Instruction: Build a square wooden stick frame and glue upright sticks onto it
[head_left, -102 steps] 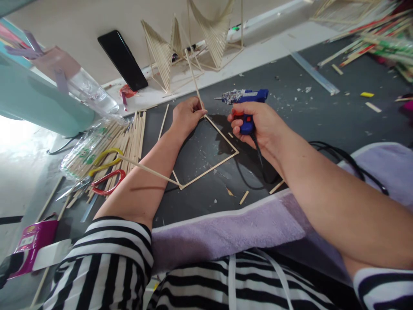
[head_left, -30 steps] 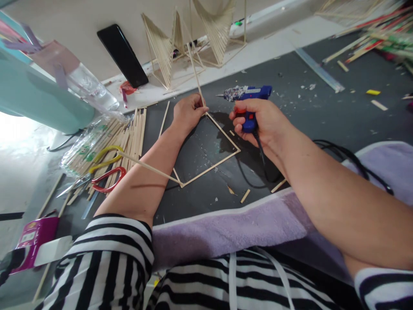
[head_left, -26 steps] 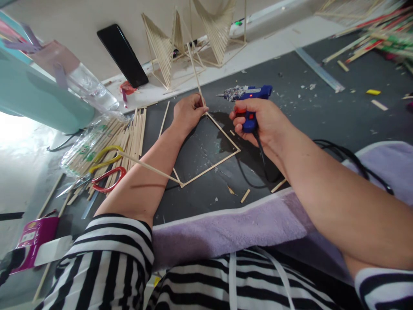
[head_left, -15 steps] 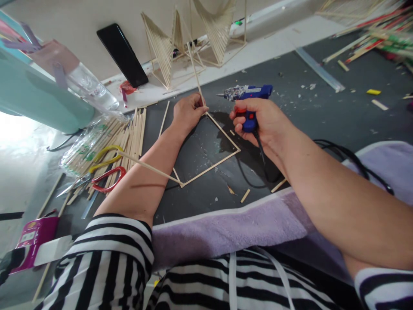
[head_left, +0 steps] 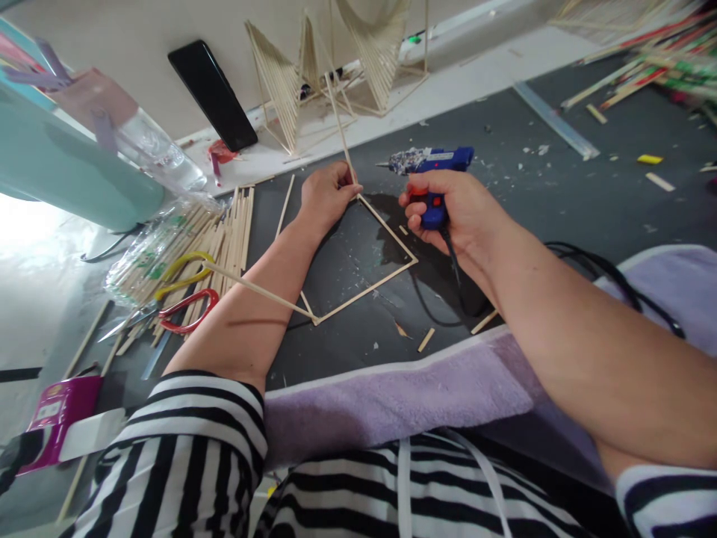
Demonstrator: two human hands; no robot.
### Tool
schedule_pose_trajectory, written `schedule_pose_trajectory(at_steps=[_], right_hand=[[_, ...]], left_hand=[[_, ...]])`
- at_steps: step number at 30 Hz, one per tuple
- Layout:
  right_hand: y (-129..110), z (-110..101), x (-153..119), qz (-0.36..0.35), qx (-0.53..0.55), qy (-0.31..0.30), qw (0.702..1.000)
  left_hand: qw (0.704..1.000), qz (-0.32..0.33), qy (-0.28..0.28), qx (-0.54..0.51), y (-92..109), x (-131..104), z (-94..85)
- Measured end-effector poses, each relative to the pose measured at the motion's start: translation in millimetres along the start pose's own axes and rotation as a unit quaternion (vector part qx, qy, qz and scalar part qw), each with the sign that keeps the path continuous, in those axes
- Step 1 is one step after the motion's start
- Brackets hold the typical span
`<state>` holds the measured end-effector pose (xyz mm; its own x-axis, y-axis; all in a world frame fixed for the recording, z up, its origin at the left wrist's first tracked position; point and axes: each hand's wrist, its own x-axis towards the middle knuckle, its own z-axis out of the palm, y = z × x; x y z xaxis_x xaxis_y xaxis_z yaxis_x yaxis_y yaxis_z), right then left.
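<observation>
A square frame of thin wooden sticks (head_left: 367, 290) lies on the dark table, partly hidden under my left forearm. At its far corner my left hand (head_left: 329, 190) pinches the foot of an upright wooden stick (head_left: 340, 123). A second stick (head_left: 263, 291) rises at a slant from the near corner, passing over my left forearm. My right hand (head_left: 442, 205) is wrapped round the handle of a blue hot glue gun (head_left: 456, 159). Its nozzle points left, apart from the upright stick, and silvery, crusted material covers its front. A dark cord hangs from the handle.
On the left lie loose wooden sticks (head_left: 240, 224), scissors (head_left: 187, 310) and a magenta box (head_left: 59, 415). Behind stand a phone (head_left: 213, 96), a water bottle (head_left: 157, 146) and finished stick models (head_left: 375, 52). Clear glue sticks (head_left: 554, 119) lie right, a purple cloth (head_left: 392, 396) in front.
</observation>
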<state>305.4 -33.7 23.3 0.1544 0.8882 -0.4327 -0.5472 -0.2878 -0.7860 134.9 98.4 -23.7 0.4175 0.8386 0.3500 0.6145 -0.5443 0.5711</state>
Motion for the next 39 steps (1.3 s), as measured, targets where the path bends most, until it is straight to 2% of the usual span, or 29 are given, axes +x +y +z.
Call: schedule_pose_trajectory(at_steps=[27, 34, 39], right_hand=[[-1, -2, 1, -0.004, 0.014, -0.002, 1.000], [-3, -3, 1, 0.006, 0.022, -0.010, 1.000], [-3, -3, 2, 0.002, 0.030, -0.011, 0.999]], left_hand=[[1.000, -0.005, -0.002, -0.002, -3, 0, 0.8], [1.000, -0.006, -0.011, 0.000, 1, -4, -3.3], [0.999, -0.009, -0.032, -0.040, 4, -8, -12.2]])
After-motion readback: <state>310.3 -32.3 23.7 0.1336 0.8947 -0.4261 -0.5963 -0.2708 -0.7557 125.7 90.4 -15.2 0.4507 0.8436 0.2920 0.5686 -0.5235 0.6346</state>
